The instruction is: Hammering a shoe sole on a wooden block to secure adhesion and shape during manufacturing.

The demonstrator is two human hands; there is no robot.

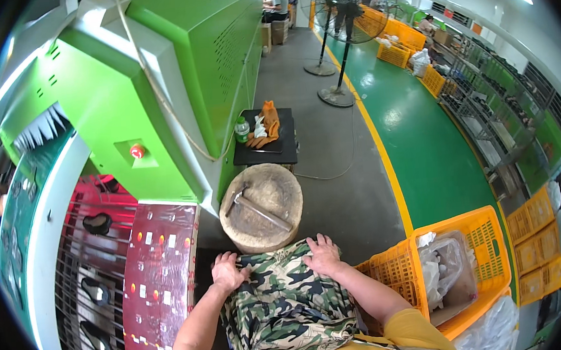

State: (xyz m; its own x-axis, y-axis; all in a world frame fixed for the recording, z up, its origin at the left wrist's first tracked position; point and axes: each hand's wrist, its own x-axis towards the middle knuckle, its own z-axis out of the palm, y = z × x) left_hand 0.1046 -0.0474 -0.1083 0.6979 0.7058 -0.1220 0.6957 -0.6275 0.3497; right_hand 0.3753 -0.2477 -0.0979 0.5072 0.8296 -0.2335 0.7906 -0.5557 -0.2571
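A camouflage-patterned cloth [289, 298], apron-like, lies over my lap and knees. My left hand [229, 271] rests on its far left edge, thumb apart from the fingers. On the far right edge my right hand [323, 255] lies with its fingers spread. Neither hand appears to hold anything. Just beyond them stands a round, worn wooden block [261, 176] like a tree stump. On top of it a hammer [260, 212] lies aslant, its head toward the far left and its handle toward the near right.
Left are a green machine [113, 108] with a red button [137, 151], dark shoes [95, 290] on a rack and a maroon patterned panel [160, 268]. A small black table [259, 155] carries a bottle [242, 129] and orange gloves [265, 127]. Right stands a yellow crate [493, 244]; fans [347, 14] stand farther off.
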